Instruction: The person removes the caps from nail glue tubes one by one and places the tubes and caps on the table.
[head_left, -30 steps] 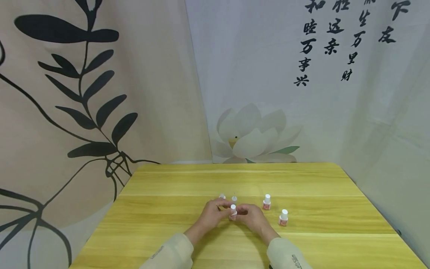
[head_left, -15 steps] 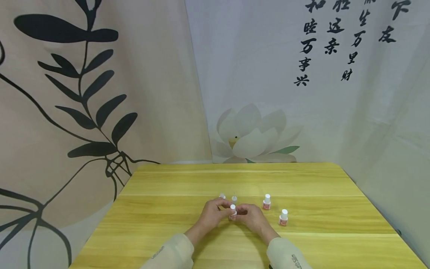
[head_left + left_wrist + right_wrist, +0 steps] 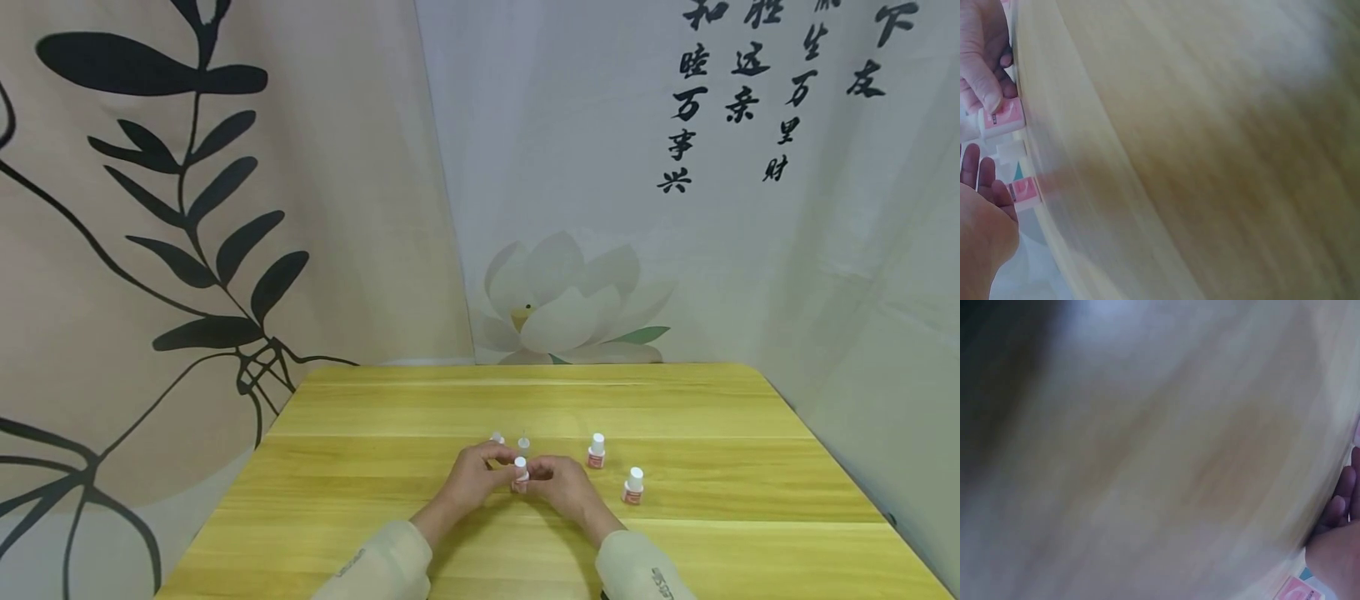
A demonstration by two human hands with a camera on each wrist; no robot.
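Observation:
A small white-capped bottle point(image 3: 521, 477) with a pink-red label stands between both hands. My left hand point(image 3: 472, 479) pinches it from the left, thumb against its side; its other fingers point(image 3: 986, 172) are loosely extended. From the other side my right hand point(image 3: 567, 486) grips the same bottle, its thumb pressed on the label in the left wrist view. Just beyond is a translucent piece with a thin upright tip point(image 3: 523, 443). A similar capped bottle point(image 3: 497, 437) is partly hidden behind my left hand. In the right wrist view, only part of a hand point(image 3: 1335, 550) shows at the edge.
Two more white-capped bottles stand right of the hands, one farther back point(image 3: 596, 451) and one nearer point(image 3: 633, 486). All rest on a yellow wood-grain table point(image 3: 360, 500). Printed cloth hangings point(image 3: 360, 208) rise behind the table.

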